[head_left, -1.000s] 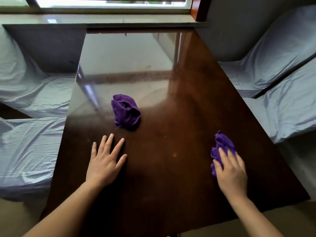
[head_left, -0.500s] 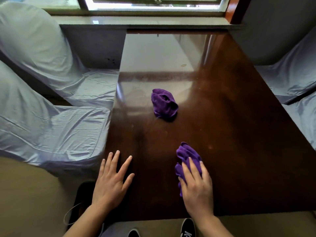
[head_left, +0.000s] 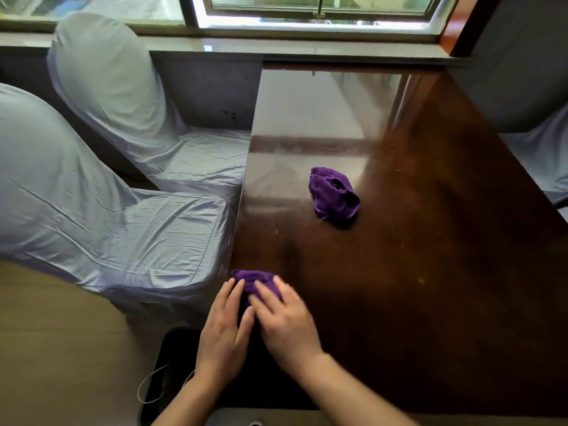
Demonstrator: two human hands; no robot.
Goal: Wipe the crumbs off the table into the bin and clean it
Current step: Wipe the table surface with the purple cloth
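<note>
Fingers [head_left: 266, 295] of the right hand [head_left: 287, 322] press flat on a bunched purple cloth [head_left: 253, 281] at the near left corner of the counter [head_left: 430, 241], and the left hand [head_left: 222, 333] lies just beside it, fingers loosely spread, touching the cloth's left side. A second ago the right hand and cloth were over by the counter's right edge and the left hand lay flat alone; the cloth has since swept across to the left corner and both hands have met there. That reads as one wiping pass ending at the edge, with whatever crumbs it gathered ready to go over into the dark bin [head_left: 181, 364] that sits on the floor under the hands, a thin cord loop at its rim. A second purple cloth [head_left: 333, 195] sits crumpled and untouched near the counter's middle. Dark, glossy wood mirrors the window [head_left: 307, 10]; a few pale specks show toward the right side. Chairs in pale grey covers [head_left: 107, 210] stand along the left.
</note>
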